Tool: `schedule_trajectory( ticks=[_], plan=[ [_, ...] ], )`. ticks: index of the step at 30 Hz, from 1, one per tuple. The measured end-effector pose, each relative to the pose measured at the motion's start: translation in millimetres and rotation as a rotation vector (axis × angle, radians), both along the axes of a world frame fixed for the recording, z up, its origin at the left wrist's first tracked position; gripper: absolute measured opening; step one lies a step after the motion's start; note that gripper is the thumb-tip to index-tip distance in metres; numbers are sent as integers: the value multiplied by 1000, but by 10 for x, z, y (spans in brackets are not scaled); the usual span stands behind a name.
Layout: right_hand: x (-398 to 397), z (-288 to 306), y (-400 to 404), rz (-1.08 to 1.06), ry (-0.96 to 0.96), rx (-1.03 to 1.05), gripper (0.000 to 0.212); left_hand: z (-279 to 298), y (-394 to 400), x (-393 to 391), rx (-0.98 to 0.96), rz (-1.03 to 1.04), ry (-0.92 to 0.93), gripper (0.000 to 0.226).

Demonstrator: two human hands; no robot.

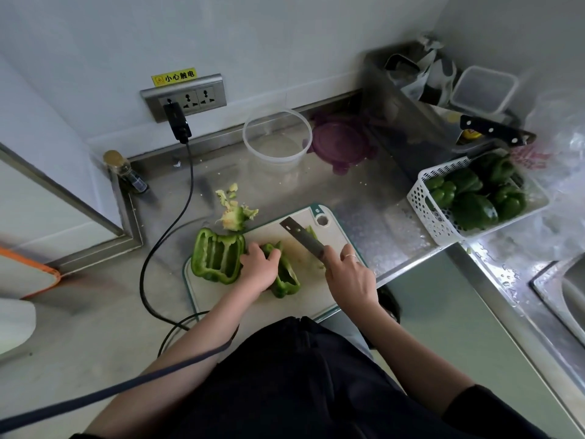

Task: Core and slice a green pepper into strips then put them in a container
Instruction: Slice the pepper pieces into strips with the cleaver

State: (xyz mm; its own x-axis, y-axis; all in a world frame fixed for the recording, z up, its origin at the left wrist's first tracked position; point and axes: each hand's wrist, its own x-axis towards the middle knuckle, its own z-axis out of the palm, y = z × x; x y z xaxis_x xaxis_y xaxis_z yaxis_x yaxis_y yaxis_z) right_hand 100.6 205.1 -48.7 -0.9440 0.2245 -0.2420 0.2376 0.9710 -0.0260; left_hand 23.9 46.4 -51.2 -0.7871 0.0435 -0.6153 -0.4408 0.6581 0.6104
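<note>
Pepper already split and cored. One half [218, 256] lies cut side up at the left edge of the cutting board [316, 296], partly overhanging it. The other piece [286, 274] lies mid-board under the left hand [260, 269], whose fingers curl over and hold it down. Right hand [348, 278] grasps the knife [302, 237] by the handle; blade is raised and points far-left, just right of the held piece. Core and seeds [235, 210] sit on the surface past the board's far-left corner. Clear round container [278, 139] stands farther back, empty as far as I can see.

Risks, as judged:
- Left fingertips sit close to the likely cut line; a waxy curved skin could let the blade skid toward them.
- Held piece is arched, not flat; it may rock under pressure and give uneven strips.
- Overhanging half could be nudged off the board.
- Container is well apart from the board; strips may drop on the way.
</note>
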Motion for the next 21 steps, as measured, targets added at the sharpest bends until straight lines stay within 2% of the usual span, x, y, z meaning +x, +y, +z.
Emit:
schedule_trajectory(
  ticks=[3,6,9,14,18,21],
  plan=[
    [23,-35,22,-58,128,-125,16,1,-10,13,16,-5,-1,48],
    [-32,-14,15,-257,252,-350,29,9,3,1,37,-6,1,44],
    [-88,48,-21,-402,223,-539,27,6,8,-15,35,-14,-2,44],
    [-67,89,-192,-302,100,-450,28,12,13,-20,21,-11,-17,46],
    [-72,39,-362,-347,70,-592,37,-3,-14,-20,52,-5,-28,44],
    [-57,26,-435,-333,45,-575,42,-17,-27,-18,67,-6,-25,42]
  ],
)
